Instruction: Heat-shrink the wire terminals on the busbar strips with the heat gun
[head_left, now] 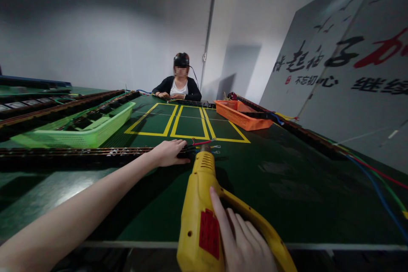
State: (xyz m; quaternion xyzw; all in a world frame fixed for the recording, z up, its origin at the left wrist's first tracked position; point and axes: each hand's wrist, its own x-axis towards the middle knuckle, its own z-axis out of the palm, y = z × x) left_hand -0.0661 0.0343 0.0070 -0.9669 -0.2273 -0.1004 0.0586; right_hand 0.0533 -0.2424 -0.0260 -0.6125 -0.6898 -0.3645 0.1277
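Observation:
In the head view my right hand (240,238) is closed around a yellow heat gun (199,204) with a red label on its body. The gun's metal nozzle (205,148) points away from me, at the wires. My left hand (170,153) is closed over the right end of a long dark bar (79,158) with copper-coloured strips along it. Short wires stick out past my fingers, among them a red wire (202,142), with metal terminals (217,147) at their tips beside the nozzle. My left fingers partly hide the bar's end.
A green basket (92,136) and more long bars (63,112) lie at the left. An orange basket (240,114) stands at the right, near another bar with loose wires (376,174). Yellow tape outlines (172,121) mark the green table (287,204). Another person (178,83) sits across it.

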